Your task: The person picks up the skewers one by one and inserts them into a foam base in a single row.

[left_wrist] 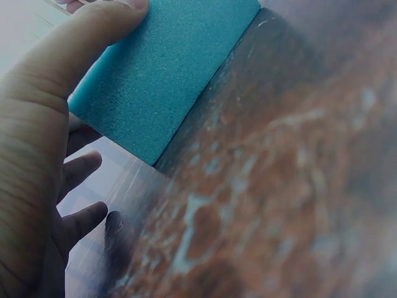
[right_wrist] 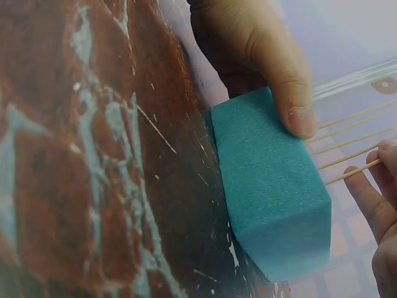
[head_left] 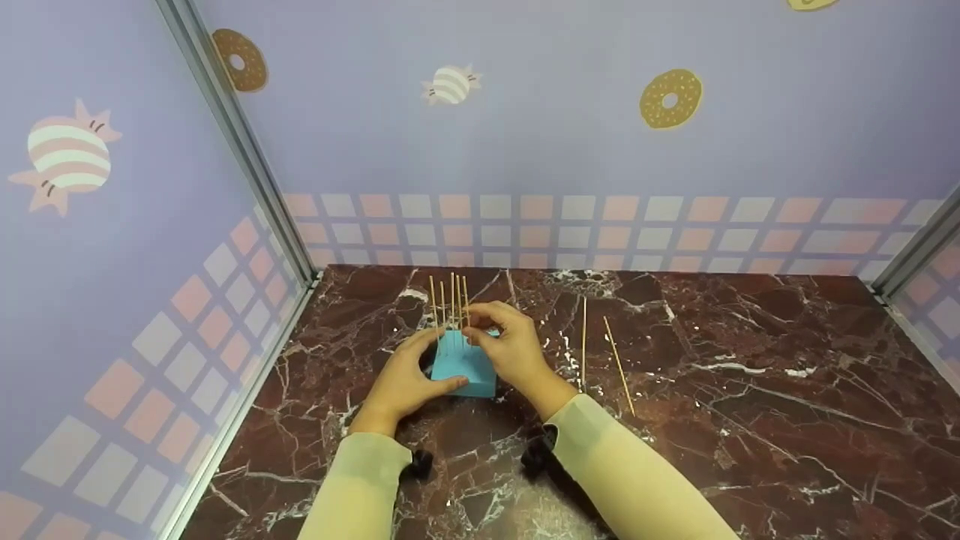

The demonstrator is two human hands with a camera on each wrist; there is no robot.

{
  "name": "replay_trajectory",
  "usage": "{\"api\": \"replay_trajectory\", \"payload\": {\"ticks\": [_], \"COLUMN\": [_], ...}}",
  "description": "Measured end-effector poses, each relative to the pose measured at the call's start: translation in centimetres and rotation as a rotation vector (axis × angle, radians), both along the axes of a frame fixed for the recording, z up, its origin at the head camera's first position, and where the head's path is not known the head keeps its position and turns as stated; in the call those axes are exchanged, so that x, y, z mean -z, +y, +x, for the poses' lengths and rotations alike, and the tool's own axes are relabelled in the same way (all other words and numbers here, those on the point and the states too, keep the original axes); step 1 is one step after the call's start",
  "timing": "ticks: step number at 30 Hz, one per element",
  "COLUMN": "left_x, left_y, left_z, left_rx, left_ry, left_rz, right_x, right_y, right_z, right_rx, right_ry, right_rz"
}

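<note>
A blue foam block (head_left: pixel 466 369) sits on the table, with several thin wooden sticks (head_left: pixel 433 300) standing upright in its top. My left hand (head_left: pixel 409 379) grips the block from the left. Its thumb (left_wrist: pixel 93 31) presses the near upper edge, as the left wrist view shows; two of its fingers are spread beyond the block. Above the block's right part, my right hand (head_left: pixel 516 346) pinches one stick (right_wrist: pixel 338 179) between thumb and fingertips. In the right wrist view that stick reaches the block's top face; how deep it goes in is hidden.
Two loose sticks, a straight one (head_left: pixel 584 337) and a slanted one (head_left: pixel 619 367), lie right of my right hand on the dark red marbled tabletop (head_left: pixel 750 420). A patterned wall (head_left: pixel 555 150) rises behind, with another wall (head_left: pixel 142 247) along the left edge.
</note>
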State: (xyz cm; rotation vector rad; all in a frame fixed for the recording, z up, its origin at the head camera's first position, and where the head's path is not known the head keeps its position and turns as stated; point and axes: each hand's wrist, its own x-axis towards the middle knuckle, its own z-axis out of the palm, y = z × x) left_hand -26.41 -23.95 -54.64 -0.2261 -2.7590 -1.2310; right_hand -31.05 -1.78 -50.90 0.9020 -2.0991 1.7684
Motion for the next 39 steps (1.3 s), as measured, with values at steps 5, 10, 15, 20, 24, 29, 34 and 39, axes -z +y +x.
{"api": "replay_trajectory", "payload": {"ticks": [5, 10, 15, 20, 24, 29, 34, 39], "left_x": [-0.03, 0.02, 0.03, -0.08, -0.13, -0.1, -0.05, -0.07], "left_y": [0.01, -0.02, -0.05, 0.02, 0.09, 0.1, 0.05, 0.02], "left_z": [0.01, 0.06, 0.0, 0.01, 0.01, 0.03, 0.0, 0.02], "left_rx": [0.002, 0.004, 0.003, 0.004, 0.004, 0.001, -0.001, 0.003], "left_ry": [0.001, -0.004, 0.003, 0.004, -0.007, -0.015, -0.014, -0.013], "left_rz": [0.0, -0.001, -0.005, 0.005, 0.016, 0.011, 0.009, 0.016], "right_x": [0.24, 0.44, 0.23, -0.05, -0.06, -0.08, -0.04, -0.12], "right_y": [0.01, 0.03, 0.14, 0.27, 0.24, 0.13, 0.1, 0.07], "right_z": [-0.03, -0.15, -0.21, -0.1, -0.06, -0.02, 0.02, 0.11], "right_rx": [0.006, -0.005, 0.005, 0.015, -0.001, -0.016, -0.016, -0.015], "right_ry": [0.001, -0.038, -0.076, -0.085, -0.081, -0.039, -0.003, 0.013], "right_rz": [-0.006, -0.023, 0.001, 0.032, 0.018, 0.003, 0.006, 0.014]}}
